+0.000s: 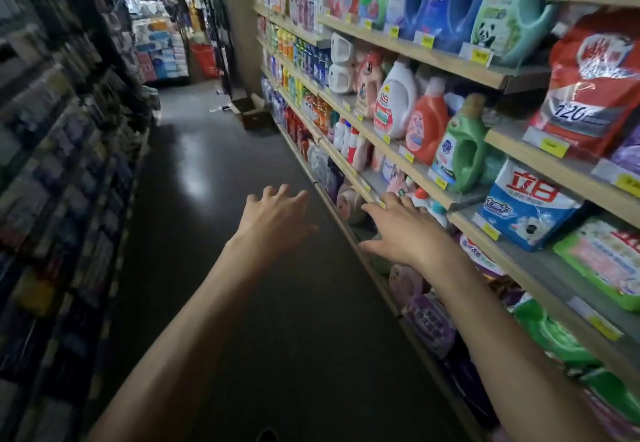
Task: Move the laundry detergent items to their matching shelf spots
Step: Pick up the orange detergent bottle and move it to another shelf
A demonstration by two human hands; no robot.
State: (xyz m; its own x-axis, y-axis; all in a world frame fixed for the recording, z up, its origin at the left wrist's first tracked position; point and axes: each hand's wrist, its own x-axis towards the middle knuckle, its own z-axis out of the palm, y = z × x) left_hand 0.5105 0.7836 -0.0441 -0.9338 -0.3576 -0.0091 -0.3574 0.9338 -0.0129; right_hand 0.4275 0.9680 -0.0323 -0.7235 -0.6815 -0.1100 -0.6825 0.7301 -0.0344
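Risk sits mostly with my right hand (401, 230). It is spread wide with straight fingers and holds nothing. Its fingertips are at the lip of the pale wood-edged shelf (346, 169), just beside a cluster of small white plastic bottles with red and teal caps (424, 199). Those stand packed close, so I judge a careless sweep would topple 1 into its neighbours or off the edge onto the dark glossy floor (207, 164). My left hand (277, 220) hovers over the aisle, also spread and empty, well apart from any shelf, so it cannot steady anything. I cannot tell which item is misplaced, so grabbing the wrong 1 is the other hazard.

All the detergent is on the right-hand shelving. The tall green plastic jug with a moulded handle (462, 150) and the coral-pink plastic bottle (427, 126) beside it look rigid and smooth. They are likely heavy if full. The blue-and-white powder bag (530, 206) and the red foil-look bag (595, 85) are soft, crinkled and glossy. I expect them to sag and slide if lifted 1-handed.
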